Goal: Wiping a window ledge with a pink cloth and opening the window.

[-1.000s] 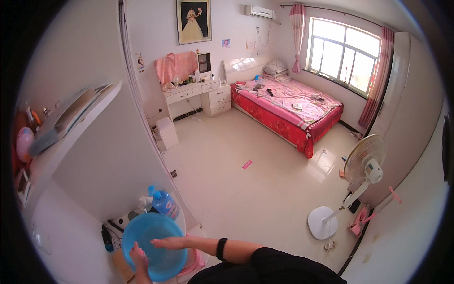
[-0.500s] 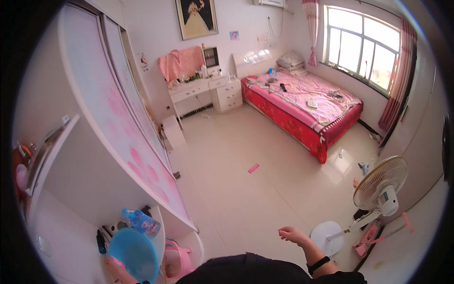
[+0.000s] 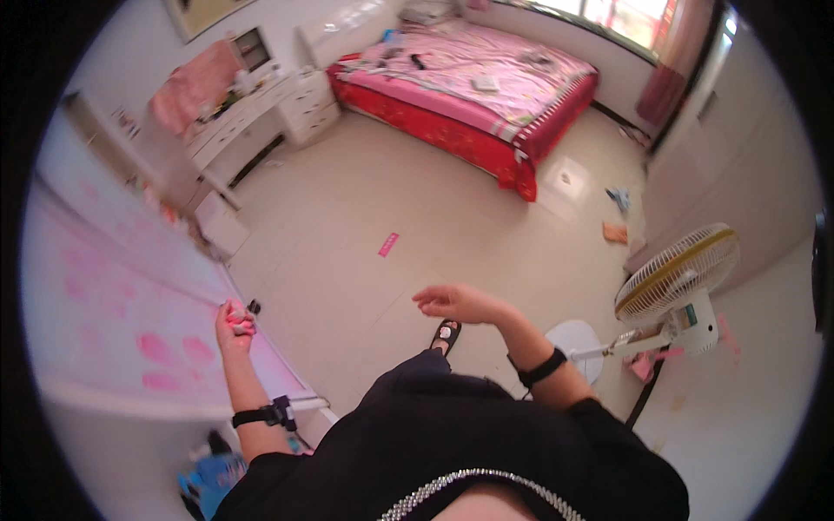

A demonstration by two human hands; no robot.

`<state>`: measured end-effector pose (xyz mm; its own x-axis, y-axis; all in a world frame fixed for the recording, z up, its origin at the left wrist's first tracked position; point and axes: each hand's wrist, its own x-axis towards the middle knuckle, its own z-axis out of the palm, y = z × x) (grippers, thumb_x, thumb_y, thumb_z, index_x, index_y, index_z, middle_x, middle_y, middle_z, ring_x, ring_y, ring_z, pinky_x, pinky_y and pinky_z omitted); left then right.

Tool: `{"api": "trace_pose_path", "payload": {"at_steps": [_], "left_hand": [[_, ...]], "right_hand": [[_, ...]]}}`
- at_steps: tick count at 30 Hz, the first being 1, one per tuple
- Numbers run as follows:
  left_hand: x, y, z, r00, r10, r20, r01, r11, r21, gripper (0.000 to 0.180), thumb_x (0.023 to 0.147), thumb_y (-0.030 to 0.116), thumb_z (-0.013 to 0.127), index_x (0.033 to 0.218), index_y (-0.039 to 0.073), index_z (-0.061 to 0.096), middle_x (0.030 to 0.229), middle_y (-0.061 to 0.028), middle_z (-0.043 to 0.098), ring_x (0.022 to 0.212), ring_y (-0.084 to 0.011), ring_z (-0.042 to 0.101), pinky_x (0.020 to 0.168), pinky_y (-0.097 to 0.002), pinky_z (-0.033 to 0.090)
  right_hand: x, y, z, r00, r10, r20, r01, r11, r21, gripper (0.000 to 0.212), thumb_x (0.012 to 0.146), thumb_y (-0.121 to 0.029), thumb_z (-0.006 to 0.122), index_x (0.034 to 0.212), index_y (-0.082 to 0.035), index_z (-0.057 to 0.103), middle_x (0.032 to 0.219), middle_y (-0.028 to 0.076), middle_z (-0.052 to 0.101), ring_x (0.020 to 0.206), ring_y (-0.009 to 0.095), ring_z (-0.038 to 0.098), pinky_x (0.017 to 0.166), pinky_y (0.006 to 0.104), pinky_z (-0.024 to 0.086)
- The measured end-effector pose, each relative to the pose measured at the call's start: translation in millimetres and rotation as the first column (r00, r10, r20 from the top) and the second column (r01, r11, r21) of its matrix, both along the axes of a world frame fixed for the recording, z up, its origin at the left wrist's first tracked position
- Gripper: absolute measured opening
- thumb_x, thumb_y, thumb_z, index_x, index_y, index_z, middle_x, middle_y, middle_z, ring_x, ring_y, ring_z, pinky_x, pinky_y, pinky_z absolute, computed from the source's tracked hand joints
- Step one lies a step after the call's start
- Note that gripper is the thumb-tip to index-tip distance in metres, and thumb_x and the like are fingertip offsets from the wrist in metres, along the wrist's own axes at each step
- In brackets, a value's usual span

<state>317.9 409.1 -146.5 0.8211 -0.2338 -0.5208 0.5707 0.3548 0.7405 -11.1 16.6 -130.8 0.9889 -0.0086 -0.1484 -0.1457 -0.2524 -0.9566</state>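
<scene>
L hand (image 3: pixel 233 330) out at person's L, fingers curled in tight, looks closed around a small pink-white wad (image 3: pixel 241 327); mostly hidden by fingers, can't ID material. Wad is bunched, no clear long axis, sits inside the L grip itself, so L is the nearer hand; R hand (image 3: pixel 460 303) well apart, off to the R. R hand looks empty, fingers loosely bent, narrow gap, tips pointing L, i.e. roughly toward wad side. L fist shows in front of sliding door (image 3: pixel 178 347) w/ pink petal print; contact or not, can't tell. Small dark obj (image 3: pixel 254 306) shows just R of fist. Pink strip (image 3: pixel 388 244) on floor (image 3: pixel 347 191) beyond R fingertips, long axis slanting up-R, nearer R hand than L in view. Standing fan (image 3: pixel 678 273) R of R forearm; blue container (image 3: pixel 217 473) low L, partly cut off by L sleeve.
</scene>
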Motion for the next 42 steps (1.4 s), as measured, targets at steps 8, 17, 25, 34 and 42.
{"api": "trace_pose_path", "payload": {"at_steps": [8,17,25,34,42], "left_hand": [[-16,-445,36,0.649,-0.744,0.156,0.752,0.597,-0.280,0.011,0.098,0.023,0.060,0.094,0.017,0.050,0.074,0.0024,0.051,0.057,-0.0094,0.050,0.041,-0.0226,0.035],[-185,-773,57,0.208,-0.899,0.385,0.978,0.199,-0.062,0.030,0.100,0.037,0.054,0.113,0.009,0.054,0.094,-0.0043,0.063,0.077,-0.0124,0.064,0.062,-0.0268,0.050],[-185,-981,56,-0.289,-0.819,0.495,0.945,-0.162,0.283,0.044,0.097,0.018,0.061,0.135,0.001,0.048,0.118,-0.0068,0.059,0.104,-0.0121,0.060,0.088,-0.0276,0.049],[-108,-1137,78,-0.264,-0.867,0.422,0.824,0.024,0.566,0.027,0.090,0.025,0.072,0.100,0.001,0.065,0.072,0.0022,0.062,0.065,-0.0031,0.053,0.055,-0.0223,0.043],[-58,-1331,81,-0.254,-0.883,0.395,0.946,-0.142,0.292,0.025,0.094,0.016,0.066,0.110,-0.003,0.066,0.096,-0.0009,0.068,0.086,-0.0066,0.060,0.077,-0.0242,0.049]], "right_hand": [[40,-187,42,0.908,-0.408,-0.093,0.418,0.889,0.188,0.043,0.096,-0.029,0.061,0.127,0.000,0.058,0.096,0.005,0.067,0.090,0.013,0.062,0.080,0.0287,0.050],[1,-403,26,0.532,-0.846,-0.005,0.799,0.501,0.333,0.047,0.086,-0.036,0.074,0.116,-0.003,0.060,0.097,0.003,0.066,0.087,0.010,0.060,0.077,0.0270,0.050],[-50,-586,36,0.474,-0.881,0.014,0.746,0.409,0.525,0.050,0.082,-0.018,0.079,0.124,-0.002,0.056,0.106,0.004,0.064,0.095,0.012,0.062,0.085,0.0283,0.051],[17,-781,41,0.674,-0.739,0.006,0.614,0.564,0.552,0.042,0.092,-0.018,0.070,0.126,-0.003,0.052,0.109,0.002,0.064,0.094,0.009,0.060,0.083,0.0260,0.050],[46,-983,64,0.701,-0.712,-0.035,0.614,0.579,0.537,0.043,0.096,-0.018,0.064,0.134,-0.002,0.050,0.123,0.005,0.061,0.110,0.011,0.057,0.094,0.0292,0.047]]}}
